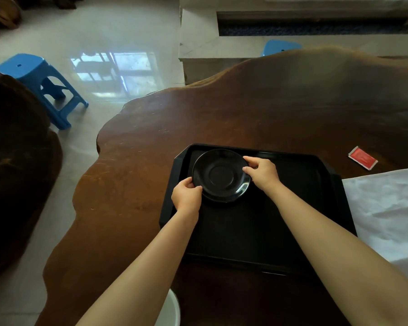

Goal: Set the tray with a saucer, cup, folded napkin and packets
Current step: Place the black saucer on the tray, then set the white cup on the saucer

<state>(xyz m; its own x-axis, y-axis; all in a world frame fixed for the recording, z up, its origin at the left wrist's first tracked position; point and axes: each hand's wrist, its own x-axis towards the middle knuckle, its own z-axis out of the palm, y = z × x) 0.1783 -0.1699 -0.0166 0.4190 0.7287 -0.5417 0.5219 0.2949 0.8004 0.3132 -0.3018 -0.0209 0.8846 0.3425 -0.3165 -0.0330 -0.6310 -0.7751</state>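
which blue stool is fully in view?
The blue stool on the floor left of the table, legs visible. The other blue stool shows only its seat behind the table's far edge.

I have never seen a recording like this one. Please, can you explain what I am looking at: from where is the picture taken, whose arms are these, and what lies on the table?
There is no machine here. A person wears a camera on the head, so you look down along their own two bare arms. On a brown wooden table lies a black tray. The left hand and the right hand both grip the rim of a black saucer at the tray's far left corner. Beside the tray, to the right, lie a red packet and a white cloth, perhaps the napkin. No cup is in view.
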